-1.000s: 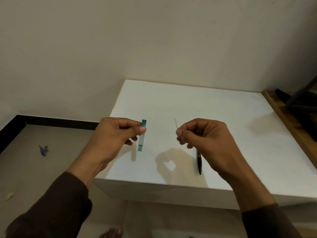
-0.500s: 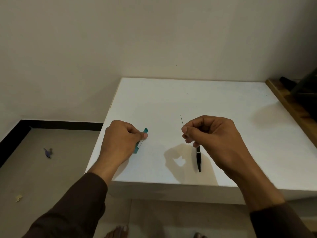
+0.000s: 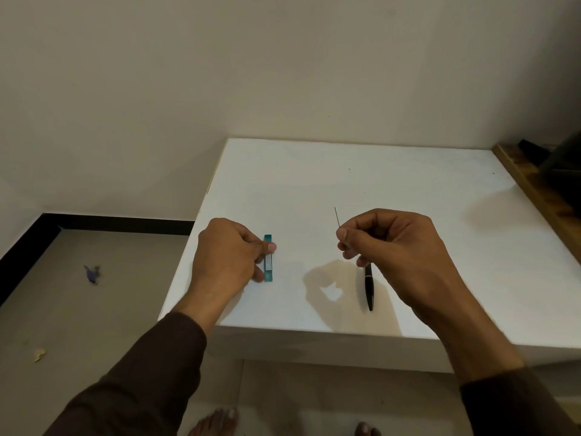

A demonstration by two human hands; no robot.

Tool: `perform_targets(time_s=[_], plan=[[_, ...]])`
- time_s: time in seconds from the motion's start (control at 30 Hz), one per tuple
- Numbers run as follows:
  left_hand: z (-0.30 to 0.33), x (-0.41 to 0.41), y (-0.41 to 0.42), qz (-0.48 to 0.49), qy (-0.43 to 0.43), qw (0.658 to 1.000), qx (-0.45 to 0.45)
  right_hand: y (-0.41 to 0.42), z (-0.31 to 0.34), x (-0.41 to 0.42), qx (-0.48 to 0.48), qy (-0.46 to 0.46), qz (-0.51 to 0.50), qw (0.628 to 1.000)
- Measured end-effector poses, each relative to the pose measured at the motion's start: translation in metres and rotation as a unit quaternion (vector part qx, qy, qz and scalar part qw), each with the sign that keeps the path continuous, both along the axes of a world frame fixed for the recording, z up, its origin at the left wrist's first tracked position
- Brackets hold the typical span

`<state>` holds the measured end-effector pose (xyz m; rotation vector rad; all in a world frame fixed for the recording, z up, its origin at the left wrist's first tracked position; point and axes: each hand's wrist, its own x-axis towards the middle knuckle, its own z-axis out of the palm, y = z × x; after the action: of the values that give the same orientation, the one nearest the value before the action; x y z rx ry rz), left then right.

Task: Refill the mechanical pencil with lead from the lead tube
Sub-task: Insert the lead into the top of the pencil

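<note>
My left hand (image 3: pixel 228 251) has lowered the teal lead tube (image 3: pixel 268 259) flat onto the white table (image 3: pixel 393 171), fingers still pinching it. My right hand (image 3: pixel 390 247) pinches one lead (image 3: pixel 337 217) upright above the black pencil (image 3: pixel 368 286).

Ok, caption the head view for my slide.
Left hand holds the green lead tube on the white table; right hand pinches a lead above the pencil.

This looks like a room in a home: plain cream walls (image 3: pixel 220 73), a grey tiled floor (image 3: pixel 78 309) with a black skirting board (image 3: pixel 119 222), a low white surface (image 3: pixel 361 171), and bare feet (image 3: pixel 217 423) below.
</note>
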<state>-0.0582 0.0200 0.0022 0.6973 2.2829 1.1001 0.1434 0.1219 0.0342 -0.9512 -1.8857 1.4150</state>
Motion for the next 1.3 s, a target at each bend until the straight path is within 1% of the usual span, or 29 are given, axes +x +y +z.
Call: perform_targets(time_s=[0.13, 0.27, 0.37, 0.43, 0.53, 0.67, 0.8, 0.87, 0.93, 1.03, 1.17, 1.3], plan=[[0.0, -0.008, -0.006, -0.002, -0.029, 0.999, 0.021, 0.002, -0.001, 0.001, -0.002, 0.006, 0.001, 1.0], [0.004, -0.009, -0.011, 0.005, 0.007, 0.996, 0.085, 0.004, 0.003, 0.007, -0.016, 0.025, -0.007, 1.0], [0.007, 0.004, -0.01, -0.016, -0.001, 0.99, 0.14, 0.006, 0.011, 0.017, -0.04, 0.057, -0.023, 0.997], [0.007, 0.018, -0.007, -0.039, -0.016, 0.988, 0.151, 0.007, 0.014, 0.026, -0.053, 0.076, -0.041, 0.995], [0.004, 0.042, -0.002, -0.064, -0.022, 0.989, 0.129, 0.01, 0.017, 0.041, -0.068, 0.098, -0.069, 0.99], [-0.002, 0.073, 0.01, -0.105, -0.053, 0.988, 0.102, 0.017, 0.02, 0.062, -0.093, 0.141, -0.121, 0.978], [-0.003, 0.1, 0.026, -0.139, -0.037, 0.987, 0.072, 0.022, 0.015, 0.07, -0.105, 0.157, -0.159, 0.969], [-0.003, 0.11, 0.037, -0.137, -0.013, 0.989, 0.052, 0.023, 0.012, 0.071, -0.101, 0.15, -0.171, 0.968], [-0.003, 0.117, 0.048, -0.125, 0.033, 0.991, 0.025, 0.025, 0.011, 0.073, -0.098, 0.148, -0.18, 0.967], [-0.007, 0.123, 0.058, -0.096, 0.082, 0.992, 0.016, 0.028, 0.007, 0.077, -0.096, 0.144, -0.192, 0.966], [-0.009, 0.123, 0.063, -0.087, 0.082, 0.993, 0.018, 0.028, 0.007, 0.077, -0.104, 0.154, -0.194, 0.963], [-0.009, 0.116, 0.06, -0.092, 0.047, 0.994, 0.037, 0.026, 0.007, 0.074, -0.1, 0.159, -0.187, 0.964]])
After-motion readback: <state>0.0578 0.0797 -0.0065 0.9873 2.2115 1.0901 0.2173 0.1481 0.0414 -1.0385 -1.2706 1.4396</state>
